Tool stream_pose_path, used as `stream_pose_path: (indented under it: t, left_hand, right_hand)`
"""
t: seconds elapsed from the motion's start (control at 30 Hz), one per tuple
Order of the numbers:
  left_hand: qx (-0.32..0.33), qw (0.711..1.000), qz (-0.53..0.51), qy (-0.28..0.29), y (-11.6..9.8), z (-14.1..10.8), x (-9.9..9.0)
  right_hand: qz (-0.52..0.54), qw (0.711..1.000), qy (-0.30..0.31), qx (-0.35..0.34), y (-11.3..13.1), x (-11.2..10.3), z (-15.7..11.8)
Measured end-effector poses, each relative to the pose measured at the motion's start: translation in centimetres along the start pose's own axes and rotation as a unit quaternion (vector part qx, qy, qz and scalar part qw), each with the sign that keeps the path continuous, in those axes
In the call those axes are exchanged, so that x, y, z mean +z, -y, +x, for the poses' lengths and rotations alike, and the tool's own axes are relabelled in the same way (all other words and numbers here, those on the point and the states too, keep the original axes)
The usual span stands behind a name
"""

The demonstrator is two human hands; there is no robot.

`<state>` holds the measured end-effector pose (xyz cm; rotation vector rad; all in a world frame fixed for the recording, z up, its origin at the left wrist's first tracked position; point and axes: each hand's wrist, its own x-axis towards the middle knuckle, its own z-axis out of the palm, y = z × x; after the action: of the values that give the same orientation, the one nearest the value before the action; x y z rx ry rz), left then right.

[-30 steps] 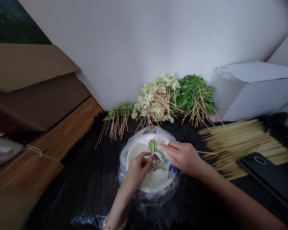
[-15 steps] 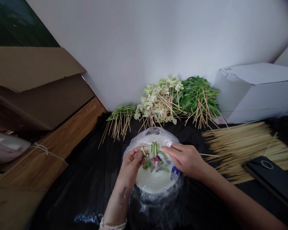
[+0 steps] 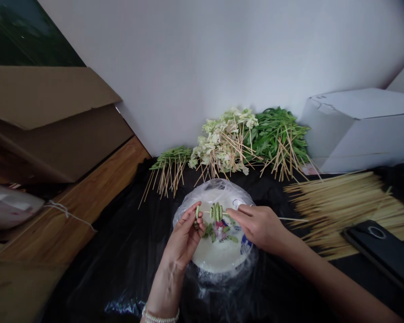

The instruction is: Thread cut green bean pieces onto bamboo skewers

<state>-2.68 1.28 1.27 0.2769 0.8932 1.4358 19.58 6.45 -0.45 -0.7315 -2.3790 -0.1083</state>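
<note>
My right hand grips a thin bamboo skewer held level above a round white dish in clear plastic. Several short green vegetable pieces are threaded side by side on the skewer, left of my right fingertips. My left hand pinches another green vegetable piece, upright at the skewer's left end. Whether the tip has pierced it, I cannot tell. More cut green pieces lie loose on the dish below both hands.
Against the wall lie skewered green stalks, pale leafy skewers and dark green leafy skewers. Bare skewers spread at right, beside a phone. A cardboard box stands left, a white box right.
My left hand has turned, its palm side now more in view, and the pinched green piece stands more upright at the skewer's end. My right hand keeps hold of the skewer, nearly unmoved.
</note>
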Motion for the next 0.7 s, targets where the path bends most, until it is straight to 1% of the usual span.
stream_pose_path:
  t: [0.17, 0.43, 0.7]
  left_hand:
    - [0.021, 1.000, 0.022, -0.007, 0.25, 0.02, 0.02]
    - [0.068, 0.992, 0.102, -0.020, 0.64, -0.25, 0.03]
    - [0.085, 0.993, 0.073, -0.036, 0.56, 0.02, -0.12]
  right_hand:
    - [0.001, 1.000, 0.010, -0.004, 0.07, 0.09, -0.03]
    - [0.001, 1.000, 0.022, 0.002, 0.19, -0.14, 0.13]
    - [0.010, 1.000, 0.011, 0.008, 0.07, -0.08, 0.00]
